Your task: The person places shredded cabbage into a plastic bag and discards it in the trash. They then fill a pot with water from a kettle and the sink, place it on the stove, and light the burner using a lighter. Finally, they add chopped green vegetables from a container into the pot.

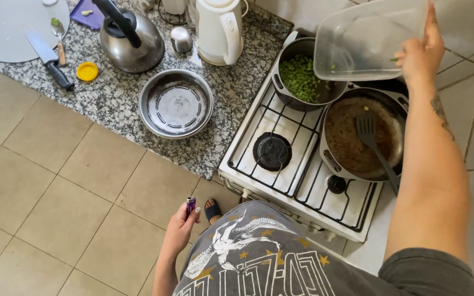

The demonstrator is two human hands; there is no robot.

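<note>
- Right hand [421, 55] grips the far edge of the clear tub [368, 38], fingers closed round its rim; tub tilted mouth-down toward the pot [303, 74].
- Pot sits just below and left of that hand, on a back burner of the stove [297, 159]; chopped greens [298, 77] already lie in it. A few green bits cling inside the tub, near the fingers.
- Judgement: keep the tub's low lip over the pot, not over the pan [360, 134] directly under the hand; a light shake should free the stuck bits.
- Spatula [371, 140] rests in the pan, below the wrist; avoid knocking its handle.
- Left hand [182, 227] hangs low by the hip, pinching a purple lighter [191, 204] upright, well apart from the stove.
- Steel bowl [176, 103] on the surface, far left of the right hand.
</note>
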